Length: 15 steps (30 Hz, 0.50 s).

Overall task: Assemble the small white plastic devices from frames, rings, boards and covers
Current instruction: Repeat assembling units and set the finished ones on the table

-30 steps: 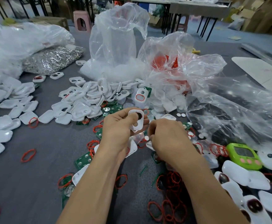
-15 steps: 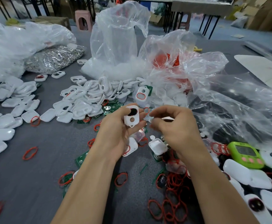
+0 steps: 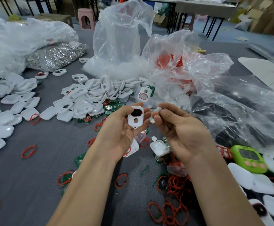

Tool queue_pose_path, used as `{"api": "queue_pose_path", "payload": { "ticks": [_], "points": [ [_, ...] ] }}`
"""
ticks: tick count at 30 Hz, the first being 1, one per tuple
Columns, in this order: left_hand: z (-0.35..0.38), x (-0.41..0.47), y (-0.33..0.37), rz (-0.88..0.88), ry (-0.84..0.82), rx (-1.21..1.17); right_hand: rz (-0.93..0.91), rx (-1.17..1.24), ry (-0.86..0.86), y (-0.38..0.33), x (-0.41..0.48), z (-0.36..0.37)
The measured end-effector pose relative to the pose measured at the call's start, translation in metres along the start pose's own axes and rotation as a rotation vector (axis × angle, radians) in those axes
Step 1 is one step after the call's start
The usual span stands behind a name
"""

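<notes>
Head view shows white frame (image 3: 130,120) with two holes.

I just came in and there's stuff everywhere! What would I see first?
Right in the middle, the left hand holds a white frame, while the right hand pinches a small white piece beside it. Behind them stand clear plastic bags and a heap of white frames, and red rings lie scattered at bottom right, by a green timer.

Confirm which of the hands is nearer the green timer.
Right. The right hand is to the left of the green timer, pinching a small white piece; the left hand, holding a white frame, is farther left, beyond the right hand.
</notes>
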<state>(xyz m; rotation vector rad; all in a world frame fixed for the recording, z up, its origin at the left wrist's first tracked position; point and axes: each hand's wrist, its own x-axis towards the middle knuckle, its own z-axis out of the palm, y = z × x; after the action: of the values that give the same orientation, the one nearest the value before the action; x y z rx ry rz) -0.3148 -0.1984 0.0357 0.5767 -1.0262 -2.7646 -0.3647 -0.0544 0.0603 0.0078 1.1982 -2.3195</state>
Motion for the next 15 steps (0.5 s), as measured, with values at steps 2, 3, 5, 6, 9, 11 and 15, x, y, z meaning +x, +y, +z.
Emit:
{"api": "queue_pose_path", "payload": {
  "ticks": [2, 3, 5, 6, 9, 11, 15],
  "points": [
    [-0.0008, 0.0015, -0.0018, 0.002, 0.007, 0.022, 0.038, 0.075, 0.0, -0.001, -0.0008, 0.0001],
    [-0.0009, 0.0023, -0.0027, 0.002, 0.009, 0.032, 0.054, 0.112, -0.002, -0.0013, -0.0018, 0.0007],
    [-0.0012, 0.0027, -0.0035, 0.0, 0.007, 0.039, 0.07, 0.176, -0.002, -0.0009, -0.0022, 0.0009],
    [-0.0012, 0.0029, -0.0035, 0.0, 0.005, 0.043, 0.07, 0.2, -0.004, -0.0002, -0.0015, 0.0],
    [-0.0017, 0.0028, -0.0033, 0.007, 0.002, 0.047, 0.067, 0.21, -0.023, -0.0003, -0.0015, -0.0005],
    [-0.0016, 0.0024, -0.0031, 0.008, -0.005, 0.038, 0.061, 0.164, -0.053, -0.0003, -0.0021, -0.0019],
    [0.0009, 0.0014, -0.0039, -0.002, 0.007, 0.021, -0.023, -0.042, -0.105, 0.005, -0.0026, -0.0035]
  ]
}}
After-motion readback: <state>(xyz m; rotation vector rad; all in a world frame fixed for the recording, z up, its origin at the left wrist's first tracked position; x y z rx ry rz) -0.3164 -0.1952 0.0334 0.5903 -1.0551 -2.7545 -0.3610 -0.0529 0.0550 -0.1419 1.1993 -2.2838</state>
